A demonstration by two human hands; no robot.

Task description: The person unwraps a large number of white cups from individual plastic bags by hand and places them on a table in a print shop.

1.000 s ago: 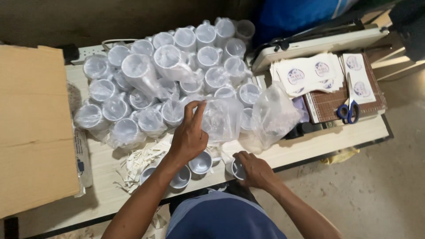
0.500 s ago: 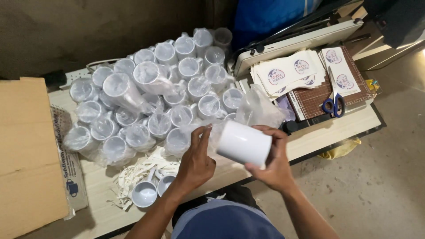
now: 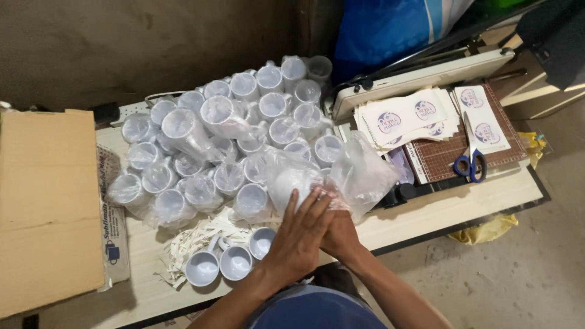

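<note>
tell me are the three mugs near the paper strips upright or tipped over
Upright. The three white mugs stand on the table with round open mouths facing up at the camera, beside the paper strips and near the left hand.

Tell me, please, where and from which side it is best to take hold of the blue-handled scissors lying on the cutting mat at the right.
Grip the scissors by their two blue finger loops, coming from above on the near side. They lie flat on the brown cutting mat, loops toward the table's near edge and blades pointing away toward the printed sheets, so the loops are the free, safe end. Both hands are busy at the plastic bag.
</note>
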